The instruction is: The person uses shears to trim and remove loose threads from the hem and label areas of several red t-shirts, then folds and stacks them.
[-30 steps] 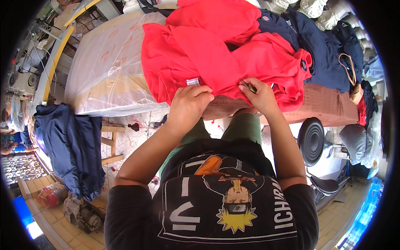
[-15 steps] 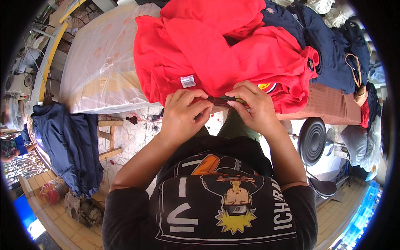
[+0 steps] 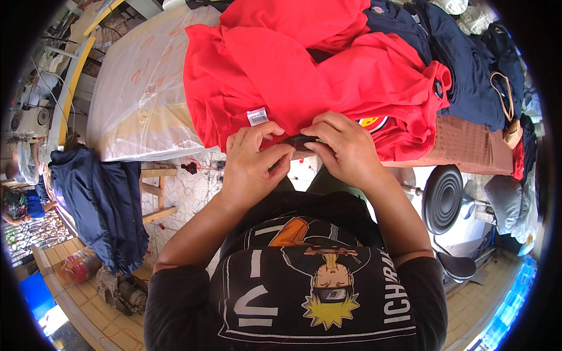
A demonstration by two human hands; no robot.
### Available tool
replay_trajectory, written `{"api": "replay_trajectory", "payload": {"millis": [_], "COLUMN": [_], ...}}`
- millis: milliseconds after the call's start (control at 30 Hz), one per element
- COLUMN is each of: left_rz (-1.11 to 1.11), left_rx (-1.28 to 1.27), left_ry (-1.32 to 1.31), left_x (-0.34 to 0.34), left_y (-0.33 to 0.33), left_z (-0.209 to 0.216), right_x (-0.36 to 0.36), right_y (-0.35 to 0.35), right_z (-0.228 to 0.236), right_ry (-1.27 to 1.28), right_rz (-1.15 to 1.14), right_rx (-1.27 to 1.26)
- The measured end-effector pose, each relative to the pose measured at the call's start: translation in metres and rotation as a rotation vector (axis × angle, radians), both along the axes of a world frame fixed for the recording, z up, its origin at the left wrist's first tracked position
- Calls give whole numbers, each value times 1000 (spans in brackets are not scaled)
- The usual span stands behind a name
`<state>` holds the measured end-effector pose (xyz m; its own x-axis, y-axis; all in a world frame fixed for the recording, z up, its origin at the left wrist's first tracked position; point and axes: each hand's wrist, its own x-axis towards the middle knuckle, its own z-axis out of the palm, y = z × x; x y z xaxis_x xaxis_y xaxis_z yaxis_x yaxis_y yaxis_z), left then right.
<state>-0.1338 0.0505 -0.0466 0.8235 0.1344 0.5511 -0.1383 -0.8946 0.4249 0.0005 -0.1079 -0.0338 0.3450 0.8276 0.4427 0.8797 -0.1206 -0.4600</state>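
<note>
A red garment (image 3: 281, 76) with a white label (image 3: 257, 116) lies heaped in front of me over the edge of the work surface. At its near edge both hands are close together, fingertips bent inward. My left hand (image 3: 253, 161) pinches one end of a small dark piece (image 3: 297, 142), thumb against fingers. My right hand (image 3: 345, 146) is closed at the other end, thumb below and fingers above. A yellow-green bit shows beside its fingertips; what it belongs to is mostly hidden. A round yellow patch (image 3: 370, 123) sits on the red cloth just beyond my right hand.
Left of the red garment stands a plastic-wrapped block (image 3: 137, 93). Dark navy garments (image 3: 462, 64) lie at the right on a brown-covered surface (image 3: 468, 146). More navy cloth (image 3: 99, 205) hangs over a wooden stool (image 3: 158, 190). A round black seat (image 3: 442, 199) is at my right.
Both hands have shifted slightly, and the right thumb and fingers have moved a little up and left, nearer the left hand. The dark piece stays between them.
</note>
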Motion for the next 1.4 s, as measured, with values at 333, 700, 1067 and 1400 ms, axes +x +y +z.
{"api": "replay_trajectory", "payload": {"millis": [333,700,1067,1400], "left_rz": [-154,-261,-210,-395], "left_rx": [-360,-1017,-1008,-1386], "left_ry": [-53,187,141,-9], "left_x": [33,76,64,-83], "left_y": [22,20,29,124], "left_z": [9,15,12,1], "right_x": [6,31,29,39], "right_y": [-6,-14,13,-1], "right_z": [7,36,44,40], "right_ry": [549,339,101,298], "right_rz": [-106,-171,-29,-84], "right_rx": [-52,29,-71,6]}}
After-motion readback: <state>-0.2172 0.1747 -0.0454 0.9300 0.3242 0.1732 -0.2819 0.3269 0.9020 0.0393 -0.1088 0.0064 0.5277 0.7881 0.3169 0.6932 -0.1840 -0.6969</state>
